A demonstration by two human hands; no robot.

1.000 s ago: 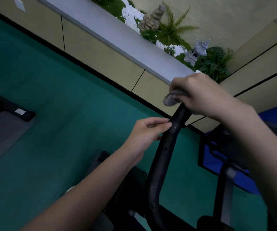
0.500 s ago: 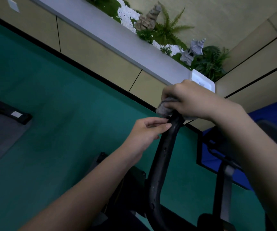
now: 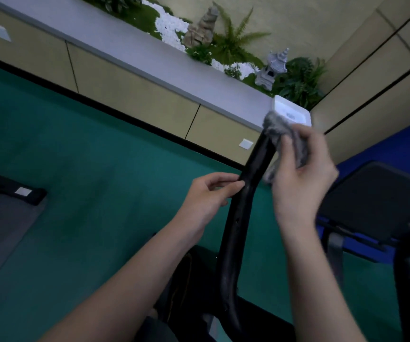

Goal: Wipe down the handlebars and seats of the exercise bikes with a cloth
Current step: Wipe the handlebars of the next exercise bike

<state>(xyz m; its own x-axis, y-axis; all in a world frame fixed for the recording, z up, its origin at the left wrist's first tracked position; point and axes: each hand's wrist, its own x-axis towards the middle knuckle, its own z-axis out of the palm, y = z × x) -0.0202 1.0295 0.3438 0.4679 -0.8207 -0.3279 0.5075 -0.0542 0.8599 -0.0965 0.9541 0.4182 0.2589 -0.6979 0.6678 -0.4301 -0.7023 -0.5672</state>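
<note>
A black curved handlebar (image 3: 238,228) of an exercise bike rises from the bottom middle toward the upper right. My right hand (image 3: 302,178) holds a grey fluffy cloth (image 3: 276,127) bunched over the bar's top end and its right side. My left hand (image 3: 209,196) pinches the left side of the bar lower down, fingertips touching it. The bike's seat is not in view.
The bike's dark console panel (image 3: 381,201) and frame posts stand at the right. Green floor (image 3: 88,193) spreads left, with a dark machine base (image 3: 14,193) at the left edge. A grey ledge (image 3: 149,60) with plants, a stone lantern (image 3: 273,70) and a white tray (image 3: 295,112) runs behind.
My right hand has turned from gripping over the bar's tip to its right side, exposing the cloth on the tip. My left hand has stayed on the bar.
</note>
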